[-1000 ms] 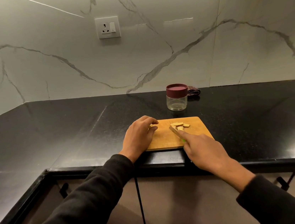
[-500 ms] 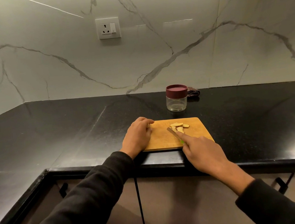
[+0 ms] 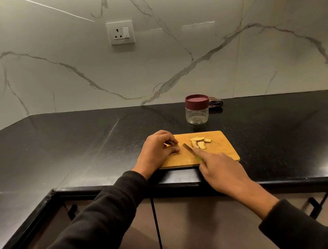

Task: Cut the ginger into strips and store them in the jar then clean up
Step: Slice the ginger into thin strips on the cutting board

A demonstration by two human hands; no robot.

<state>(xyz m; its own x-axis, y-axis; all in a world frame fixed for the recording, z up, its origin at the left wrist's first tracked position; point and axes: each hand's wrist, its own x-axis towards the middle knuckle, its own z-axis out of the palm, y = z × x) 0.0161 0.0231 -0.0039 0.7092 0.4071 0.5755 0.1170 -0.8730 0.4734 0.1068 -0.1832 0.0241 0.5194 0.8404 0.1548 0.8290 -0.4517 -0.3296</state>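
Note:
A wooden cutting board (image 3: 220,150) lies near the front edge of the black counter. Several pale ginger slices (image 3: 199,142) sit in a small pile on its middle. My left hand (image 3: 158,151) rests on the board's left end, fingers curled on a small ginger piece (image 3: 168,144). My right hand (image 3: 220,170) holds a knife (image 3: 189,149) with a green handle, forefinger laid along the blade's back; the tip points between the left hand and the slices. A clear glass jar (image 3: 197,113) with a maroon lid on stands behind the board.
A dark patterned cloth (image 3: 216,104) lies behind the jar against the marble wall. A wall socket (image 3: 120,33) is above the counter. The counter (image 3: 79,147) turns a corner on the left. Cabinet doors with black handles are below the front edge.
My left hand has shifted slightly and its fingers have curled over a small ginger piece at the board's left end. The right hand and knife have hardly moved.

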